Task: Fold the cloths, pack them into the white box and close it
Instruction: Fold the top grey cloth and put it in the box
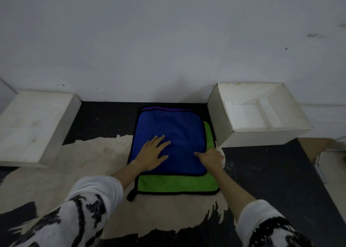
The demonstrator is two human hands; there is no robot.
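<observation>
A blue cloth [174, 126] with black trim lies flat on top of a stack in the middle of the table. Under it a green cloth [177, 184] sticks out at the near and right sides, and a purple cloth [162, 108] shows as a thin strip at the far edge. My left hand [153, 153] rests flat on the blue cloth, fingers spread. At the blue cloth's right edge sits my right hand [212, 157], its fingers curled at the border; what they grip is hidden. The open white box [221, 119] stands right of the stack against the wall.
The white box lid [33, 123] lies upside down at the far left. The dark table [271, 171] has a worn tan patch under the cloths. A white wall rises right behind. A brown cardboard piece [316, 147] and a metal frame sit beyond the table's right edge.
</observation>
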